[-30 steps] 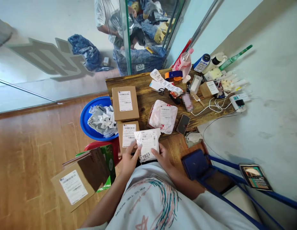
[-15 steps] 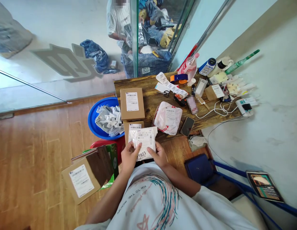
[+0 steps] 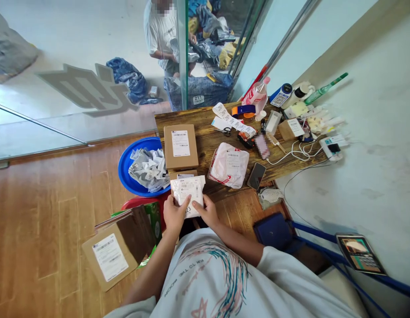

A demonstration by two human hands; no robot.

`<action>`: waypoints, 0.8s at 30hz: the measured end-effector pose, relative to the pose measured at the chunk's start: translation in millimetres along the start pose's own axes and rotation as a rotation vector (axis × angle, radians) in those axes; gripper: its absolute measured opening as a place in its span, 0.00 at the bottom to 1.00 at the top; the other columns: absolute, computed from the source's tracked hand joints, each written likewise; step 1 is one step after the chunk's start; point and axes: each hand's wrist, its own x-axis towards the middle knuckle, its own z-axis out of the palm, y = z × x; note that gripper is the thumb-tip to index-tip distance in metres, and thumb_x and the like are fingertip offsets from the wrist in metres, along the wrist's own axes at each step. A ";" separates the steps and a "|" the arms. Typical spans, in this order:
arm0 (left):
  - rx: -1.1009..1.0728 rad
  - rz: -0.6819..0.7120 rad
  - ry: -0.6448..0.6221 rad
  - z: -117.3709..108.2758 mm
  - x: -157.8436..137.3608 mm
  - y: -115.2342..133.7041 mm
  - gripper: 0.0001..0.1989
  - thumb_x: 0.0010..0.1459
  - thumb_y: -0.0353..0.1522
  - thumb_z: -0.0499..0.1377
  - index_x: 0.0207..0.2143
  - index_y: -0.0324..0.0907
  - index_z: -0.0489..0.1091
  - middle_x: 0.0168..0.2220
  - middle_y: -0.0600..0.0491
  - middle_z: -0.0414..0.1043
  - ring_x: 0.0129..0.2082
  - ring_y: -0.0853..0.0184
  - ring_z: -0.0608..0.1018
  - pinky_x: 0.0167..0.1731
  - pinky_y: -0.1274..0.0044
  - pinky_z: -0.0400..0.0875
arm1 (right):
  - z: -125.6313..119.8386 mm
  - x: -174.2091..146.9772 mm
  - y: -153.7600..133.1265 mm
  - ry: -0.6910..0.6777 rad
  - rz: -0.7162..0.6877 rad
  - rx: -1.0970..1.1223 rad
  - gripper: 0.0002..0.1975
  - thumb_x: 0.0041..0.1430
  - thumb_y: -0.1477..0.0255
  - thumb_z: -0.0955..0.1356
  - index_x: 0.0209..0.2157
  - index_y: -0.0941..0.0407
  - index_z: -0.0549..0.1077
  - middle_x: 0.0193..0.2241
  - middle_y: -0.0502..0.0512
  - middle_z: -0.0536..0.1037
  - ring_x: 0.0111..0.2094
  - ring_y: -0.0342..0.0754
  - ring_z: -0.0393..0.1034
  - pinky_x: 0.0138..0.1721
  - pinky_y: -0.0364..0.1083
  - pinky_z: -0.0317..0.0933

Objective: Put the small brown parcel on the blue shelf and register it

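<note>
Holding a small white parcel (image 3: 188, 194) between both hands, I have it at the near edge of the wooden surface (image 3: 208, 139), label up, over a brown box (image 3: 185, 176) that it mostly hides. My left hand (image 3: 172, 215) grips its lower left corner, thumb on top; my right hand (image 3: 209, 212) closes on its lower right edge, fingers curled beneath. At twelve o'clock from the parcel, just past the hidden box, lies a bigger cardboard box (image 3: 180, 146) with a white label. At two o'clock sits a white plastic mailer (image 3: 229, 165) with red print, and just to its right a dark phone (image 3: 257, 176) lies flat. At ten o'clock, off the surface's left edge, a blue basin (image 3: 132, 154) holds crumpled grey and white wrappers (image 3: 148, 168). Farther out toward one o'clock a strip of printed labels (image 3: 233, 121), scissors (image 3: 227, 130), an orange tape dispenser (image 3: 242, 110) and a pink-capped bottle (image 3: 257, 92) crowd the far side, with white cables (image 3: 299, 150) near the wall. At eight o'clock, on the wooden floor, an opened flat carton (image 3: 108, 254) rests, well apart from my hands. Beyond the glass at twelve o'clock another person (image 3: 160, 33) bends over bags.
</note>
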 end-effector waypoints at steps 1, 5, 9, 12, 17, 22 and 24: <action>0.040 0.013 0.030 2.1 5.4 -5.0 0.24 0.48 0.51 0.63 0.36 0.41 0.69 0.33 0.50 0.71 0.35 0.60 0.73 0.38 0.69 0.69 | -1.7 4.1 2.8 0.005 -0.004 -0.047 0.16 0.53 0.57 0.72 0.36 0.55 0.74 0.29 0.51 0.79 0.29 0.48 0.73 0.30 0.44 0.67; 0.133 0.062 0.137 6.2 17.7 -11.9 0.27 0.48 0.50 0.63 0.40 0.38 0.69 0.36 0.48 0.68 0.42 0.55 0.70 0.47 0.62 0.66 | -40.0 20.7 7.1 0.149 -0.029 -0.232 0.15 0.50 0.57 0.73 0.31 0.54 0.75 0.20 0.46 0.72 0.22 0.45 0.67 0.28 0.44 0.62; 0.203 0.208 0.298 11.9 11.6 19.9 0.38 0.51 0.48 0.63 0.56 0.33 0.60 0.49 0.38 0.61 0.54 0.50 0.63 0.55 0.57 0.59 | -119.8 47.4 11.1 0.549 -0.025 -0.333 0.30 0.56 0.56 0.69 0.55 0.58 0.62 0.46 0.63 0.72 0.45 0.56 0.67 0.48 0.54 0.62; 0.190 0.479 0.057 41.6 15.5 67.5 0.25 0.61 0.40 0.55 0.57 0.37 0.59 0.51 0.41 0.62 0.53 0.57 0.66 0.54 0.64 0.64 | -172.2 79.1 22.8 0.660 0.013 -0.326 0.36 0.53 0.57 0.71 0.58 0.60 0.59 0.54 0.70 0.65 0.55 0.62 0.60 0.56 0.60 0.56; 0.363 0.558 -0.335 144.0 53.1 128.9 0.27 0.60 0.29 0.53 0.61 0.32 0.54 0.58 0.33 0.59 0.59 0.52 0.64 0.56 0.61 0.62 | -200.5 118.9 50.1 0.512 0.048 -0.190 0.23 0.59 0.63 0.70 0.53 0.57 0.66 0.47 0.59 0.74 0.46 0.55 0.72 0.48 0.58 0.66; 0.489 0.518 -0.380 181.7 54.2 138.3 0.28 0.56 0.24 0.53 0.61 0.30 0.57 0.55 0.29 0.62 0.56 0.46 0.67 0.52 0.56 0.64 | -205.1 122.6 63.3 0.449 0.016 -0.107 0.26 0.60 0.60 0.69 0.56 0.55 0.64 0.51 0.59 0.75 0.49 0.54 0.71 0.51 0.56 0.66; 0.506 0.562 -0.322 162.2 36.4 135.6 0.26 0.60 0.28 0.53 0.61 0.36 0.59 0.62 0.34 0.54 0.62 0.49 0.59 0.59 0.57 0.57 | -210.7 123.7 62.4 0.424 0.004 -0.094 0.27 0.59 0.58 0.69 0.56 0.54 0.63 0.52 0.59 0.74 0.51 0.54 0.70 0.52 0.55 0.65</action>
